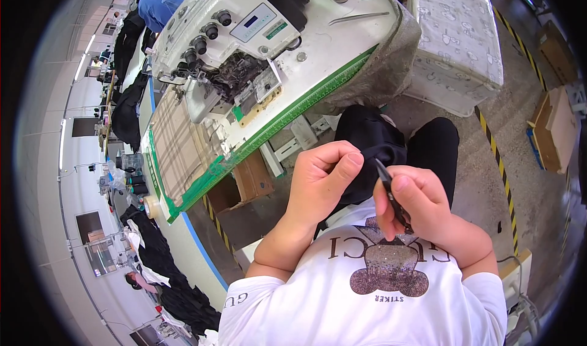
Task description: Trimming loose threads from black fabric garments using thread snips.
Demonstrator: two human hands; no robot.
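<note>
My left hand [324, 178] is closed, its thumb pressed against the bent index finger. What lies in this pinch is too small or hidden to make out. Just beyond the fingertips, black cloth [367, 129] lies over my lap. My right hand [422, 199] is wrapped round a pair of black thread snips [387, 184]. Their pointed tip rises toward the left thumb, a short gap apart from it. Both hands hover in front of my white shirt, close to the sewing table's edge.
A white overlock sewing machine [244, 22] stands on the table [318, 62], which has a green measuring-tape edge. Metal tweezers [359, 18] lie at its far end. A patterned cloth-covered box [455, 46] stands at the right. Cardboard boxes [557, 129] rest on the floor.
</note>
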